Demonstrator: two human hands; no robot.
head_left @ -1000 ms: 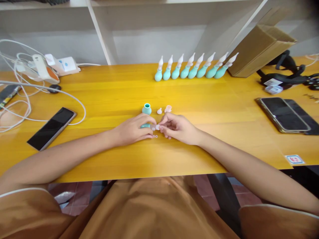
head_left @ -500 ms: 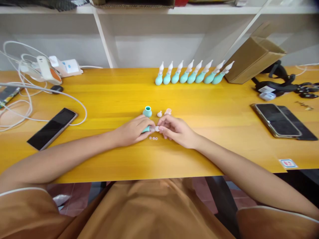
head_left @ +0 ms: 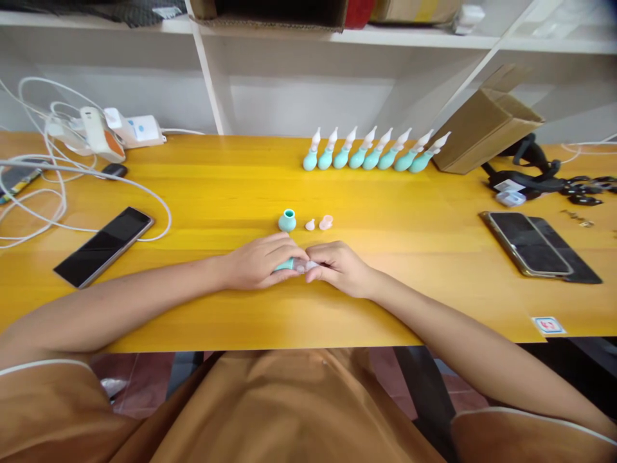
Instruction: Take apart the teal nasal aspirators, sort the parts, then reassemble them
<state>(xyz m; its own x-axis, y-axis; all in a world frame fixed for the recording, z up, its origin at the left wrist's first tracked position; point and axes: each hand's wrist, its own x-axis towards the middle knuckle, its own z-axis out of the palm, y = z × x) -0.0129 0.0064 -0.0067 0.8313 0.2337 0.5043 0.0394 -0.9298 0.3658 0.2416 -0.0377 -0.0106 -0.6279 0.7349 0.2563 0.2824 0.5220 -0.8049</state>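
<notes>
While both forearms are lying across the yellow worktop (head_left: 202, 193), the left hand (head_left: 258, 260) is closing its grip around a small teal bulb (head_left: 285, 264), of which only a sliver is showing between the fingers. The bulb is lying on its side, low over the worktop, with its long axis running left to right, its open end pointing toward the right hand (head_left: 337, 269). That hand is pinching a small clear piece (head_left: 308, 264) between thumb and forefinger, a narrow grip, and is holding it at the bulb's mouth, so the two parts are meeting end to end in the gap between the hands. Whether the piece is already seated in the bulb cannot be told, as the fingertips are covering the joint.

Just beyond the hands, a second teal bulb (head_left: 287, 221) is standing upright with its opening facing up, and beside it to the right two small pinkish tips (head_left: 321, 223) are resting on the wood, apart from both hands. Farther back, a row of assembled teal-and-white pieces (head_left: 371, 154) is standing along the rear edge, near a tilted cardboard box (head_left: 484, 125). A dark phone (head_left: 103, 245) is lying well to the left.
</notes>
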